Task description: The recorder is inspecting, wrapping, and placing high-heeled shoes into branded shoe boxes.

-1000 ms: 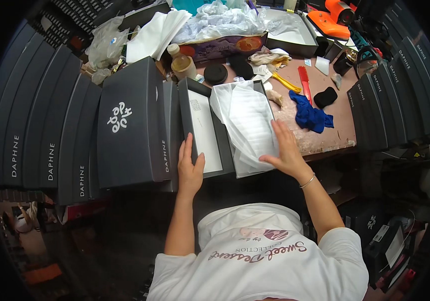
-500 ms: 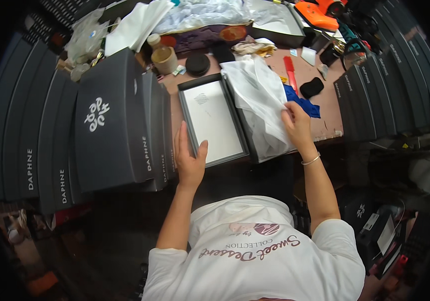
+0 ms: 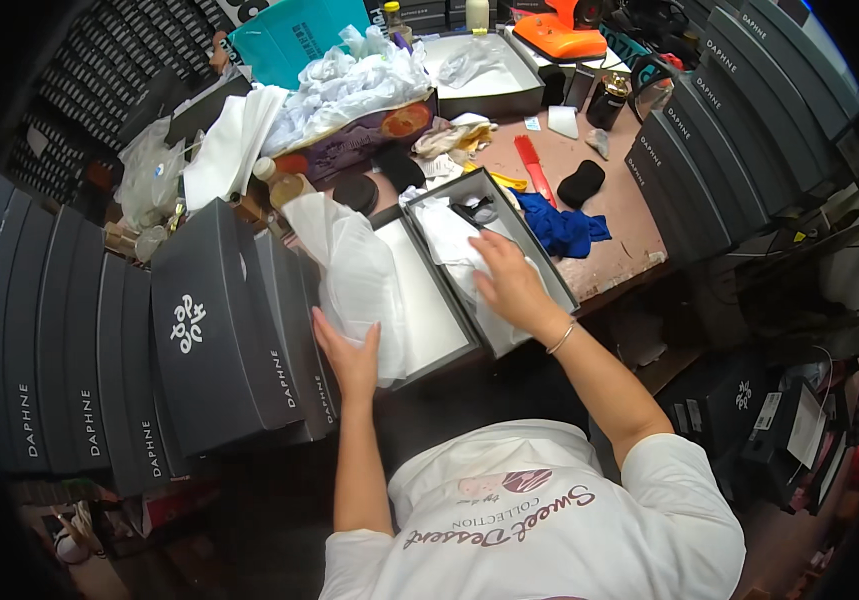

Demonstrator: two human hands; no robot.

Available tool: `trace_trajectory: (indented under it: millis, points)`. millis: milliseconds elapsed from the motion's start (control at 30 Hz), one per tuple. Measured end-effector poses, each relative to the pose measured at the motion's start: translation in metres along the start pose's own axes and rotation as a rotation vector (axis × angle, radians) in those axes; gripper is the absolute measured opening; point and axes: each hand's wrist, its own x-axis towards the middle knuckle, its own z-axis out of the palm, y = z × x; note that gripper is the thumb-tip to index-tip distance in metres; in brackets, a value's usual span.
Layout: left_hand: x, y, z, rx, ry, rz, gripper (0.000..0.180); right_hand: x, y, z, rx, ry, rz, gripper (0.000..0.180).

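Note:
My left hand (image 3: 347,358) is at the near left edge of a shallow grey box lid (image 3: 419,290) with a white inside. Its thumb and fingers are apart, touching a sheet of white tissue paper (image 3: 354,270) draped over the lid. Beside the lid, to the right, stands an open grey shoe box (image 3: 546,268). Over it reaches my right hand (image 3: 511,283), fingers stretched out on white tissue paper (image 3: 449,235) inside. A small black item (image 3: 473,208) shows at the box's far end, partly covered; its kind is unclear.
Closed grey shoe boxes (image 3: 214,335) line the left side, and more boxes (image 3: 709,150) are stacked at right. Around the open box lie a red brush (image 3: 534,168), a blue cloth (image 3: 561,226) and a black pad (image 3: 580,184). Crumpled tissue (image 3: 359,80) fills a container behind.
The tissue paper has swung from over the right-hand box to the left, onto the lid, uncovering the box's contents. My right hand has moved left, over the box. The view has shifted.

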Motion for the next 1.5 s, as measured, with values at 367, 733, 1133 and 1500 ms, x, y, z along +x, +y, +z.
trace_trajectory:
  millis: [367,733,1133,1500]
  points:
    - [0.015,0.085,0.016,0.189,-0.392,0.6,0.062,-0.037,0.016,0.024,-0.082,-0.172,-0.144,0.02]
    - [0.049,0.064,0.029,-0.394,-0.034,0.263,0.008,-0.012,0.053,-0.043,0.064,-0.056,0.106,0.031]
    - [0.042,-0.023,0.063,0.365,-0.322,0.344,0.013,0.02,0.062,-0.037,-0.024,0.009,0.186,0.031]
    - [0.038,0.08,-0.02,-0.167,-0.014,0.496,0.029,0.016,0.061,-0.078,0.607,-0.012,0.397,0.036]
